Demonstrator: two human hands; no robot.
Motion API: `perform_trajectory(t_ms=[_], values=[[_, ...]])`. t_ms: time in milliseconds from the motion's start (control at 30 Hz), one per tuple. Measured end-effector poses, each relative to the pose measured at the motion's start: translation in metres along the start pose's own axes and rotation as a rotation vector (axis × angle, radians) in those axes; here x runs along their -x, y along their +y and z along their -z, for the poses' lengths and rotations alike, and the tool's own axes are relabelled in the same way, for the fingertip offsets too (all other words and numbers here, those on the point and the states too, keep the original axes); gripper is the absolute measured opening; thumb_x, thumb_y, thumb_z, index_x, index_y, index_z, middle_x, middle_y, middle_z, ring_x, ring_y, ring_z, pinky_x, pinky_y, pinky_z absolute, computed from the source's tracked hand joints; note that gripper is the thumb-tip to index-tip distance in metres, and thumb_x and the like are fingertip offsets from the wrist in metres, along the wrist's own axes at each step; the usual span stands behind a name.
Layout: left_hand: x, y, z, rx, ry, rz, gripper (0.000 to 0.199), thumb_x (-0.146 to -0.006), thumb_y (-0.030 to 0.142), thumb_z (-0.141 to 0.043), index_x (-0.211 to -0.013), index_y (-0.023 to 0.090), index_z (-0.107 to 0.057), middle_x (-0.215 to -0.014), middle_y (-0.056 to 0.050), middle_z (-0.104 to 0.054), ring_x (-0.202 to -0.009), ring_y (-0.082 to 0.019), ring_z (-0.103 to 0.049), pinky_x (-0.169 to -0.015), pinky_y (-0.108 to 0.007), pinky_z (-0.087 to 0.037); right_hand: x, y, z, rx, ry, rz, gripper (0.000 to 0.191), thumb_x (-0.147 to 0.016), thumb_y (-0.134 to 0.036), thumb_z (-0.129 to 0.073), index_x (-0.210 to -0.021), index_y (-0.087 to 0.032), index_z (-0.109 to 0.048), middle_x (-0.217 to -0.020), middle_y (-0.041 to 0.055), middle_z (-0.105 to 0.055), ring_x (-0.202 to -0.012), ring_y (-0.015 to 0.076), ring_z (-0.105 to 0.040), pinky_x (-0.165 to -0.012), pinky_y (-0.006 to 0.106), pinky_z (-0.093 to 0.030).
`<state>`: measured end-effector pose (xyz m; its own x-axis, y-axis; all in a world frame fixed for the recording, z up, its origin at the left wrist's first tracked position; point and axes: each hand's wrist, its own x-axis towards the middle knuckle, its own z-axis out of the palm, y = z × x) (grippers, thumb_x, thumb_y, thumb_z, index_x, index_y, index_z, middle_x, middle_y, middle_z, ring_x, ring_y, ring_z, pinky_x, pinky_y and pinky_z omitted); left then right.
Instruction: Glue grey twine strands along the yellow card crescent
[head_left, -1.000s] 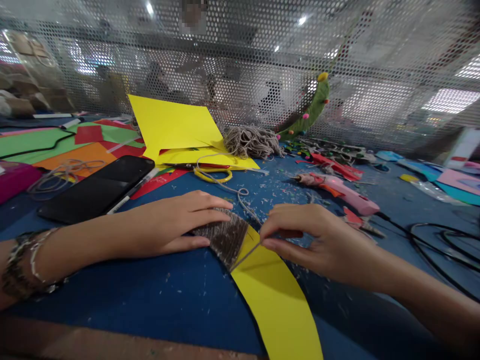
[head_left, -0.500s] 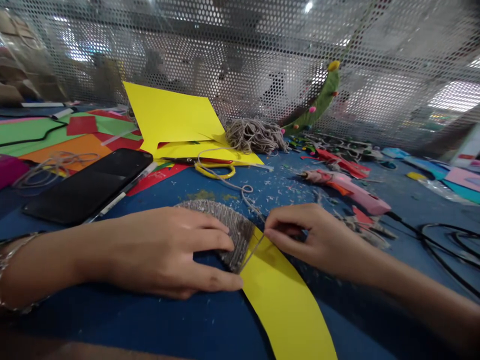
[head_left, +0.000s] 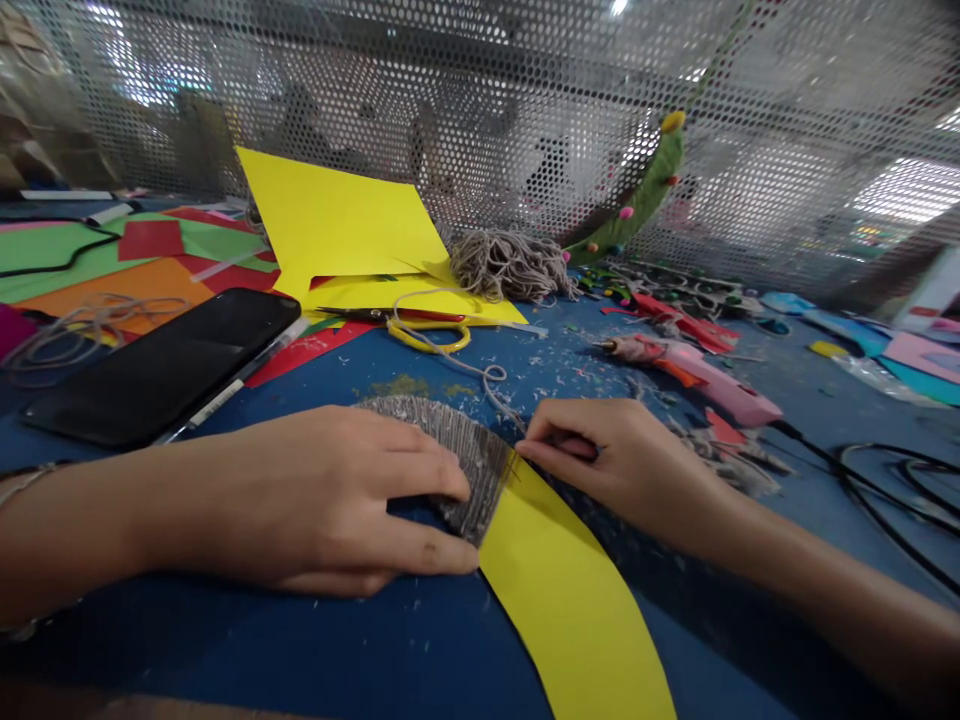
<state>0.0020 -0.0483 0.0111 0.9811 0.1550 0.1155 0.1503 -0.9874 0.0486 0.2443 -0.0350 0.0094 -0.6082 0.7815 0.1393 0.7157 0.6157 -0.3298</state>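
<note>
Two bare hands worked at a curved strip of yellow card [head_left: 577,590], part of it wound closely with grey yarn [head_left: 476,455]. That strip lay between the hands, its wound end partly under the left one and its bare end curving toward the person, below the right. The left hand [head_left: 337,500] was flat and unclenched, fingers parted over the winding, thumb tip at the strip's inner edge, grasping nothing. The right hand [head_left: 600,445] was closed in a pinch at the outer edge, where a thin grey strand [head_left: 495,385] ran into its fingertips. Beyond both hands, this strand looped back to scissors with yellow handles [head_left: 429,338], near a tangled grey yarn bundle [head_left: 514,265]. Past the left hand lay a black rectangular phone [head_left: 172,365]; past the right, a pink glue gun [head_left: 720,385]. Beneath both hands was a blue tabletop [head_left: 337,660], flecked with scraps.
</note>
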Motion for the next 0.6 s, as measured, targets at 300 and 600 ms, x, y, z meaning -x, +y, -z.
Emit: perform_trajectory(t_ms=[300,600], values=[[0.0009,-0.0001,-0.0001,0.007,-0.012,0.019,0.035,-0.087,0.025,-0.034,-0.116,0.024,-0.052,-0.117,-0.009,-0.052,-0.096,-0.024,-0.053,-0.085,-0.034,-0.043,-0.0026,-0.0011,-0.0031,0.014,0.027,-0.029,0.022,-0.081,-0.026,-0.049,-0.061,-0.017,-0.048,-0.049,-0.005,-0.046,-0.045,0.0055,-0.036,-0.044,0.017,-0.026],[0.001,0.0026,0.0,0.072,-0.013,0.049,0.039,-0.08,0.015,-0.039,-0.115,0.026,-0.052,-0.119,-0.006,-0.051,-0.1,-0.023,-0.051,-0.089,-0.035,-0.039,-0.0046,-0.004,-0.0048,0.014,0.019,-0.067,0.02,-0.081,-0.025,-0.047,-0.062,-0.018,-0.043,-0.051,-0.0047,-0.047,-0.047,0.0063,-0.039,-0.045,0.017,-0.027]])
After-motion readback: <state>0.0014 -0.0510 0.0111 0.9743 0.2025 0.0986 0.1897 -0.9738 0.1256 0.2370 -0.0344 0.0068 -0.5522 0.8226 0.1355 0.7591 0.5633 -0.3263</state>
